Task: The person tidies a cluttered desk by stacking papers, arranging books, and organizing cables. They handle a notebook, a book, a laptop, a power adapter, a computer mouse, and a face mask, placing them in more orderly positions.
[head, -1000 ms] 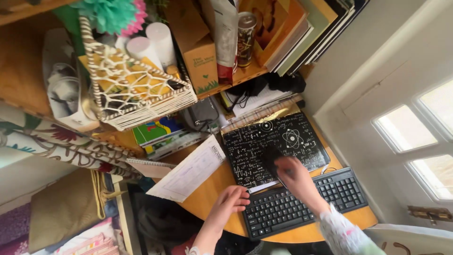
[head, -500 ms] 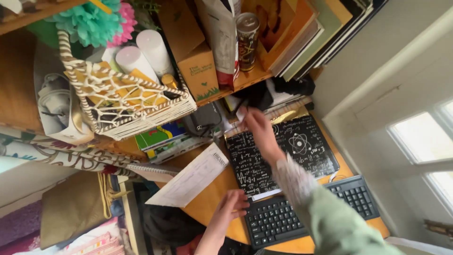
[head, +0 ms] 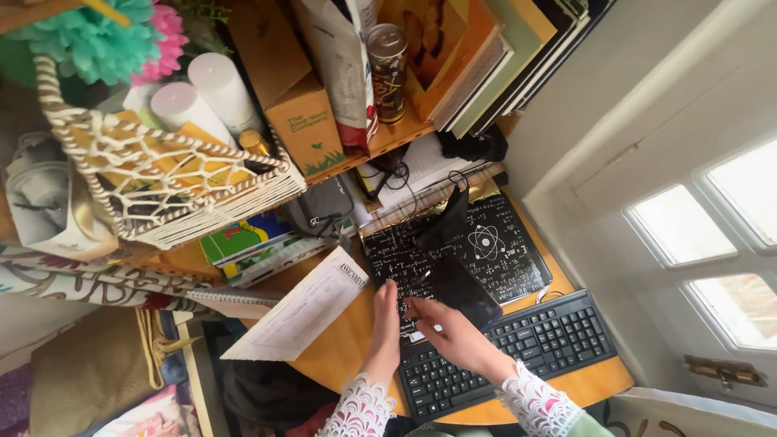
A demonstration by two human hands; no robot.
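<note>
Right hand [head: 457, 336] drawn back, now gripping flat glossy black phone [head: 461, 290]; left hand [head: 386, 320] spread on patterned laptop [head: 453, 251]

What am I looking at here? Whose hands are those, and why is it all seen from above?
The camera sits on a person's head and looks down, so you see their own two hands. The right hand holds a dark phone. The left hand rests on a black laptop covered in white maths drawings. A black keyboard lies on the round wooden desk, with a sheet of paper to the left. Above is a shelf with a woven basket, two white candles, a tin can and books.
</note>
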